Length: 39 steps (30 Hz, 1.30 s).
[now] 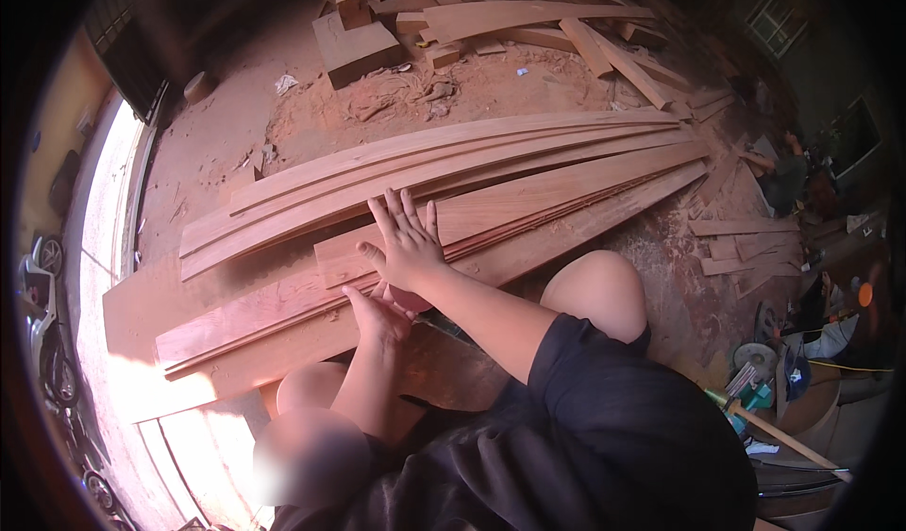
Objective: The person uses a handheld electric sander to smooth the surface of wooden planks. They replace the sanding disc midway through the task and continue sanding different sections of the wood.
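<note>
My right hand (412,252) is open above the planks, its fingers spread toward the far side and the back of the hand up. My left hand (379,318) is just below it, close to the right wrist. The left thumb stands apart from the fingers, which are partly hidden near the right wrist. A small reddish-brown patch between the hands cannot be made out. Beneath and beyond them lies a stack of long reddish planks (255,316), running from lower left to upper right. Farther off, another set of long planks (415,165) lies alongside.
Curved beams (538,16) and a wooden block (357,50) lie at the back on the dusty floor (226,125). Short boards (750,248) are at the right, near a person (783,177) and a wooden-handled tool (788,438). Bicycles (42,295) are at the left edge.
</note>
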Available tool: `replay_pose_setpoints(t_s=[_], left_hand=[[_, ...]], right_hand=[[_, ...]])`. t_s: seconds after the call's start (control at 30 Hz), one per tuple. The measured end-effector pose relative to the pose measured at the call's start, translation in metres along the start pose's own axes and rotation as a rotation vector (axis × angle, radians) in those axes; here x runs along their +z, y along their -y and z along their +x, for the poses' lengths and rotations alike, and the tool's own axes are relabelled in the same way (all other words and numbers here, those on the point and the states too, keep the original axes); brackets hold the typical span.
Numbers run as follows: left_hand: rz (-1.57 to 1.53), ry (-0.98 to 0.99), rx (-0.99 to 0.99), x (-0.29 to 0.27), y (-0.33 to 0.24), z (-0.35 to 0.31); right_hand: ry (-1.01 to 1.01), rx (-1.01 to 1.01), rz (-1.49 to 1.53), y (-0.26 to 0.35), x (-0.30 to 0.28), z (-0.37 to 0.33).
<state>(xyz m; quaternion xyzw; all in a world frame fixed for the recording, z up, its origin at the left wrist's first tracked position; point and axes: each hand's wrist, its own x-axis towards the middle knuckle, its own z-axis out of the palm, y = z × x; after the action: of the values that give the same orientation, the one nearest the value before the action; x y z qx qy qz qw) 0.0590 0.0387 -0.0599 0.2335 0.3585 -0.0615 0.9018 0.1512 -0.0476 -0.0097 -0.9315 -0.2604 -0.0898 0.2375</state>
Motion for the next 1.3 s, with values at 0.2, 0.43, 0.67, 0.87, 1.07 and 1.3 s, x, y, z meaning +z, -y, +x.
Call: replay_pose_setpoints(t_s=[0.2, 0.43, 0.67, 0.87, 1.07, 1.3], left_hand=[[0.073, 0.203, 0.147, 0.016, 0.012, -0.007], [0.609, 0.021, 0.518, 0.002, 0.029, 0.019], [0.819, 0.145, 0.615, 0.017, 0.041, -0.042], [0.42, 0.377, 0.715, 0.121, -0.001, -0.152], [0.639, 0.704, 1.228, 0.12, -0.135, -0.154], [0.927, 0.482, 0.994, 0.149, -0.027, -0.192]], right_hand=[[0.071, 0.032, 0.087, -0.022, 0.065, -0.013], [-0.286, 0.728, 0.857, -0.087, 0.009, -0.065], [0.433, 0.69, 0.683, -0.154, -0.037, -0.183], [0.91, 0.087, 1.499, -0.121, -0.074, -0.168], [0.678, -0.192, 1.713, -0.042, -0.21, -0.156], [0.629, -0.101, 1.773, -0.039, -0.218, -0.175]])
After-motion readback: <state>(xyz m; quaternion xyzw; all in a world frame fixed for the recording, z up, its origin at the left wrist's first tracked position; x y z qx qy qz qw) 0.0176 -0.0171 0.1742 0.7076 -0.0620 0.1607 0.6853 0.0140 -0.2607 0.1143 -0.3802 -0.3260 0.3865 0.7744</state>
